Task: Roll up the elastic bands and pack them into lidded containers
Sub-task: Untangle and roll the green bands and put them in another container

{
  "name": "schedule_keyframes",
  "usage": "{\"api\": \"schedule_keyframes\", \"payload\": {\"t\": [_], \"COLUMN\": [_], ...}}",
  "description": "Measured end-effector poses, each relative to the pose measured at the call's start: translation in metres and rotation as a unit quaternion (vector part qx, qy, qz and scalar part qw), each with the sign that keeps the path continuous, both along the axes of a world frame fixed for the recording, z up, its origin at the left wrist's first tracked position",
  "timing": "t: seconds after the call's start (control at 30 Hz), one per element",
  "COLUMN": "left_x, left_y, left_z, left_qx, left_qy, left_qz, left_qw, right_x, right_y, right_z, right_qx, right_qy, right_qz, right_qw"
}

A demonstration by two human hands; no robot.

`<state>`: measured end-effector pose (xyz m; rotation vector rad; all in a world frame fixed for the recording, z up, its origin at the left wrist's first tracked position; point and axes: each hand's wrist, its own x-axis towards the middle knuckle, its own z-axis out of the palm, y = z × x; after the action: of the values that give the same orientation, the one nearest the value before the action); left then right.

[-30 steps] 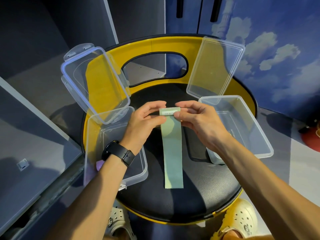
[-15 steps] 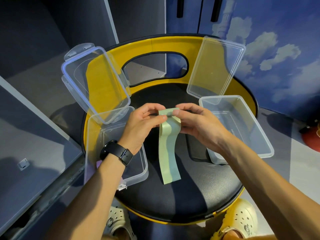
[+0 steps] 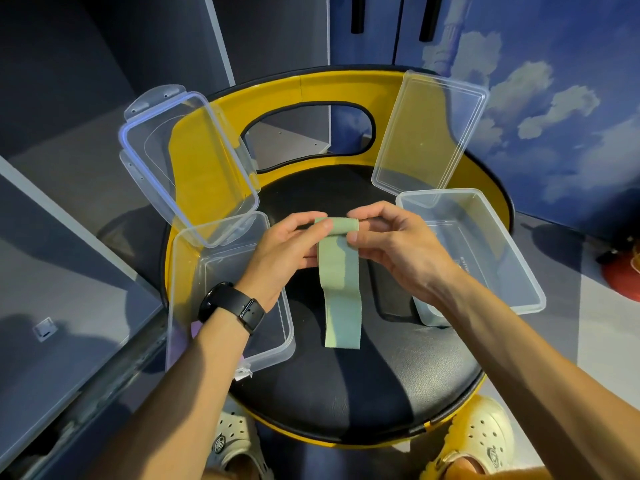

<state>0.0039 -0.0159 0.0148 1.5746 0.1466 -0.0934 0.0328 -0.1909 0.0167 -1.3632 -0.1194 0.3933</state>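
A pale green elastic band [image 3: 341, 289] is partly rolled at its top end, and its loose tail runs down onto the black seat. My left hand [image 3: 287, 249] pinches the roll's left end and my right hand [image 3: 391, 244] pinches its right end, both held above the seat. On the left stands a clear container [image 3: 277, 344] with its clip lid [image 3: 187, 164] open behind it. Another clear container [image 3: 512, 271] sits on the right, and its flat lid [image 3: 429, 133] leans on the yellow backrest.
Everything rests on a round black stool seat [image 3: 363, 382] with a yellow backrest [image 3: 311, 88]. A grey cabinet panel [image 3: 52, 271] lies to the left and a cloud-patterned wall [image 3: 554, 98] to the right. A red object [image 3: 623, 282] sits on the floor at right. My feet in clogs show below.
The roll at the band's top has grown thicker and the loose tail has shortened, lifting and buckling off the seat. Both hands have stayed in about the same place.
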Motion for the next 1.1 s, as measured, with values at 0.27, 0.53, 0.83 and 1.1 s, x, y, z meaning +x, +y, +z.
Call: {"api": "schedule_keyframes", "payload": {"t": [0.27, 0.53, 0.83, 1.1], "left_x": [-0.0011, -0.0002, -0.0002, -0.0004], "left_y": [0.0013, 0.0007, -0.001, -0.0011], "left_z": [0.0005, -0.0014, -0.0001, 0.002], "left_qx": [-0.019, -0.003, -0.037, -0.043], "left_qy": [-0.017, -0.038, 0.009, 0.003], "left_qz": [-0.017, -0.011, -0.029, -0.026], "left_qw": [1.0, 0.999, 0.999, 0.999], "right_x": [0.001, -0.0015, 0.0017, 0.0014], "right_y": [-0.0007, -0.0033, -0.0023, -0.0029], "right_z": [-0.0012, -0.0013, -0.0022, -0.0014], "right_qx": [0.011, -0.027, 0.021, 0.028], "right_qy": [0.018, 0.046, 0.021, 0.002], "right_qz": [0.005, 0.005, -0.027, -0.003], "right_qw": [1.0, 0.999, 0.999, 1.0]}}
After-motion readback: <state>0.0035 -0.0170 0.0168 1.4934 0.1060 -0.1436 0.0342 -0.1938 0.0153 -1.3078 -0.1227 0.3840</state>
